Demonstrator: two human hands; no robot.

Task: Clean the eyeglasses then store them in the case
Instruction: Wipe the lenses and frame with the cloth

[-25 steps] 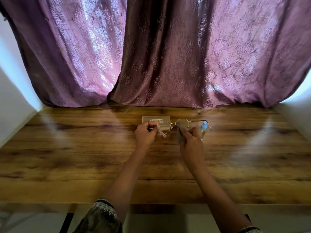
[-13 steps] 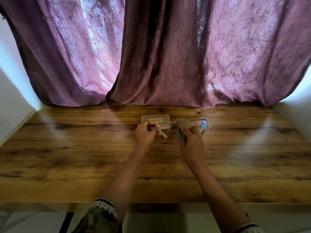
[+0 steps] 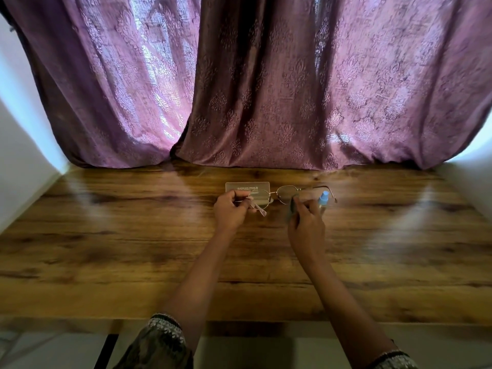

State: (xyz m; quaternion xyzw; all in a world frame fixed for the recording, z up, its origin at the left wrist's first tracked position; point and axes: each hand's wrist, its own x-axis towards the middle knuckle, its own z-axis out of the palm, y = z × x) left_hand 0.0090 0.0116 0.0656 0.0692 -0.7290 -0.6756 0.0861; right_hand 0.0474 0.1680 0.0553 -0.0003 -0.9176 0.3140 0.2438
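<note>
Thin gold-rimmed eyeglasses [image 3: 286, 194] are held just above the wooden table, their arms unfolded. My left hand [image 3: 231, 212] pinches the left arm near its hinge. My right hand [image 3: 306, 227] holds a small grey-green cloth [image 3: 290, 209] against the right lens. A flat clear case [image 3: 247, 188] with print on its lid lies on the table just behind my left hand, partly seen through the left lens.
A small spray bottle with a blue cap [image 3: 323, 199] stands right beside my right hand. Purple patterned curtains [image 3: 266, 89] hang along the table's far edge. White walls close in both sides. The wooden table [image 3: 133, 249] stretches wide toward me.
My right hand and the cloth have shifted slightly over the right lens; the glasses stay held in about the same place above the table.
</note>
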